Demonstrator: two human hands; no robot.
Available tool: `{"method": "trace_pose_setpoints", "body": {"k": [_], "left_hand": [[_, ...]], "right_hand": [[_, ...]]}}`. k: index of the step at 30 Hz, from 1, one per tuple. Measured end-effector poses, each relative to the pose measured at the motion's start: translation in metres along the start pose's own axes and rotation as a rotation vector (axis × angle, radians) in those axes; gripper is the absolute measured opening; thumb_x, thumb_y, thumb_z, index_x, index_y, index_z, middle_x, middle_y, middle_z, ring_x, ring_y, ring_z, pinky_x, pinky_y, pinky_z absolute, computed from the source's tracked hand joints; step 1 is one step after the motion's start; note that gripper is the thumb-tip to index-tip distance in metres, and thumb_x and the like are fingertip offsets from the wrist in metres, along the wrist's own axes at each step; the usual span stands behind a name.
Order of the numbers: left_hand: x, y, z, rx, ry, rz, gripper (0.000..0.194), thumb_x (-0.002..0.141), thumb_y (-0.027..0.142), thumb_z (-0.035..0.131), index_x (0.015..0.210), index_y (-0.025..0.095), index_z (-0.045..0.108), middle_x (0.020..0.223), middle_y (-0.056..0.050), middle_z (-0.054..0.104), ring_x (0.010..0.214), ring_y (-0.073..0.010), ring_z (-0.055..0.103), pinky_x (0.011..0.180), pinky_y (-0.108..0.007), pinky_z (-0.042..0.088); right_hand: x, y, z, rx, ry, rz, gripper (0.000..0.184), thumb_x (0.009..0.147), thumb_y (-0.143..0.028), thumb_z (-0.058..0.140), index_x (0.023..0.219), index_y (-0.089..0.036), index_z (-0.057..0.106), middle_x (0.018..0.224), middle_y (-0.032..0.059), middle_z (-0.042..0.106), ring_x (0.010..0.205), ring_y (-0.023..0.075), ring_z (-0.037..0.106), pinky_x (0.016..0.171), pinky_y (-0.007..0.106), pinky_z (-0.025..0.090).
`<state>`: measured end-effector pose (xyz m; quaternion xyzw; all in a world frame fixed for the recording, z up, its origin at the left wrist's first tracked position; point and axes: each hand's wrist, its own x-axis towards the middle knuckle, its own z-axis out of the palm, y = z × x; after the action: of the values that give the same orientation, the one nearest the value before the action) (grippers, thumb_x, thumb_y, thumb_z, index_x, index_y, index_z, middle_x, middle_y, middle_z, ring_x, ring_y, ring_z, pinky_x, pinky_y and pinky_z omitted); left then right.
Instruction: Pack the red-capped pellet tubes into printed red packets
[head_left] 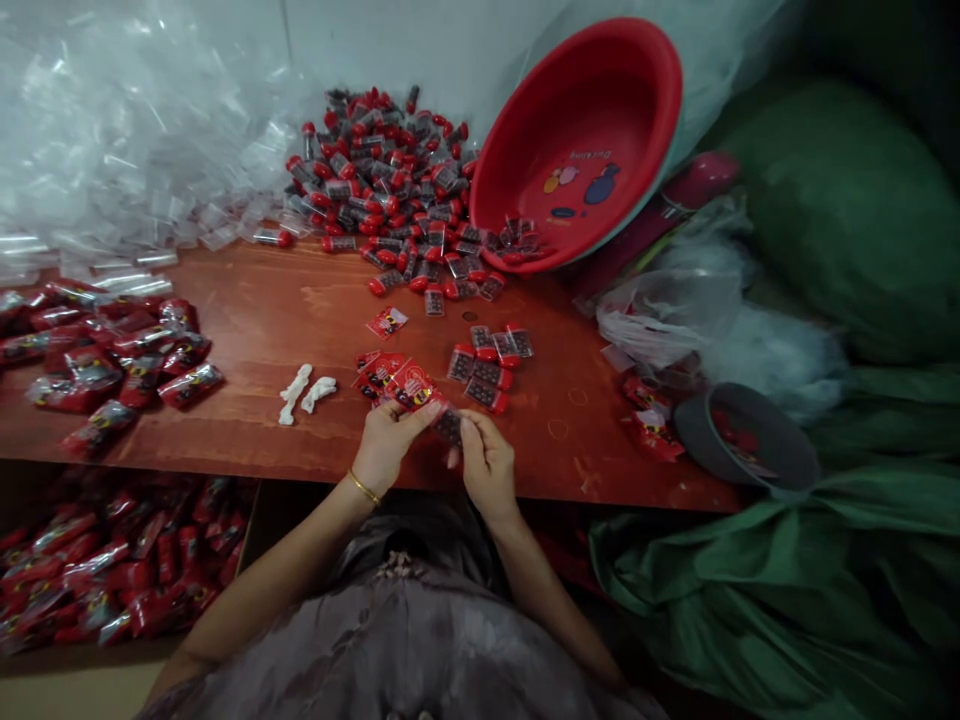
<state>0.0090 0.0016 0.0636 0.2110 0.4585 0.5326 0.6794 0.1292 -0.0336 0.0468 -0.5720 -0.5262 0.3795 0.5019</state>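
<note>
Near the table's front edge my left hand (384,448) is closed, pinching a red printed card (412,384) between thumb and fingers. My right hand (489,465) closes on a small clear bottle with dark contents (449,427), which meets the lower end of the card. Its far end is hidden by my fingers. More red printed cards (373,374) lie just beyond my left hand, and a single card (387,321) sits farther back. Beyond my right hand is a small group of red-capped bottles (491,374). Two crumpled white pieces (296,393) rest left of my hands.
A big heap of red-capped bottles (390,180) spills from a tilted red basin (577,130). Clear plastic sleeves (142,130) pile up at back left. Wrapped red packets (127,350) lie on the left; more fill a box (112,560) below. A dark bowl (694,425) stands right.
</note>
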Motion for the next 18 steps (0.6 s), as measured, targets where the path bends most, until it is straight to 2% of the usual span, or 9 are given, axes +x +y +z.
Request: {"method": "trace_pose_setpoints", "body": {"k": [2,5,9,12,15,18], "left_hand": [[0.0,-0.002,0.003,-0.008,-0.008,0.013,0.036,0.047,0.038,0.085,0.066,0.013,0.068,0.062,0.0,0.066,0.055,-0.0086,0.055,0.061,-0.023,0.047],[-0.001,-0.005,0.006,-0.011,-0.017,0.036,0.036,0.051,0.043,0.082,0.067,0.013,0.069,0.063,0.0,0.066,0.055,-0.0082,0.055,0.059,-0.022,0.046],[-0.004,-0.009,0.009,-0.046,-0.053,0.016,0.038,0.051,0.044,0.082,0.071,0.014,0.069,0.067,0.0,0.067,0.057,-0.0087,0.055,0.059,-0.022,0.045],[-0.005,-0.011,0.008,-0.088,-0.046,-0.015,0.039,0.053,0.047,0.08,0.071,0.014,0.068,0.066,0.0,0.066,0.056,-0.0086,0.055,0.058,-0.022,0.045],[-0.003,-0.01,0.003,-0.065,-0.042,-0.021,0.038,0.052,0.045,0.081,0.068,0.014,0.067,0.064,0.001,0.065,0.054,-0.008,0.053,0.056,-0.021,0.043],[0.0,-0.005,0.002,0.001,-0.079,-0.033,0.033,0.05,0.037,0.083,0.067,0.014,0.068,0.062,0.001,0.066,0.054,-0.0084,0.054,0.056,-0.022,0.042]], "right_hand": [[-0.001,-0.003,0.006,0.051,-0.015,0.052,0.03,0.091,-0.043,0.04,0.093,-0.018,0.056,0.046,-0.008,0.048,0.038,0.0093,0.048,0.043,0.021,0.04],[-0.001,-0.003,0.014,0.091,0.016,0.087,0.03,0.091,-0.045,0.038,0.092,-0.019,0.053,0.053,-0.0063,0.054,0.036,0.0083,0.048,0.038,0.02,0.039],[-0.001,0.001,0.017,0.074,0.102,0.042,0.03,0.092,-0.044,0.036,0.093,-0.02,0.053,0.065,-0.0009,0.061,0.039,0.0099,0.051,0.039,0.023,0.041],[-0.002,0.002,0.013,-0.043,0.067,-0.01,0.028,0.092,-0.041,0.038,0.097,-0.019,0.055,0.061,-0.0012,0.061,0.041,0.0114,0.053,0.043,0.024,0.042],[-0.002,0.0,0.01,-0.194,-0.005,-0.071,0.024,0.092,-0.037,0.04,0.097,-0.02,0.057,0.062,0.0006,0.062,0.053,0.0142,0.06,0.052,0.025,0.046],[-0.002,-0.002,0.012,-0.21,-0.01,-0.126,0.024,0.092,-0.034,0.038,0.099,-0.02,0.056,0.076,0.0056,0.068,0.072,0.0174,0.065,0.063,0.027,0.05]]}}
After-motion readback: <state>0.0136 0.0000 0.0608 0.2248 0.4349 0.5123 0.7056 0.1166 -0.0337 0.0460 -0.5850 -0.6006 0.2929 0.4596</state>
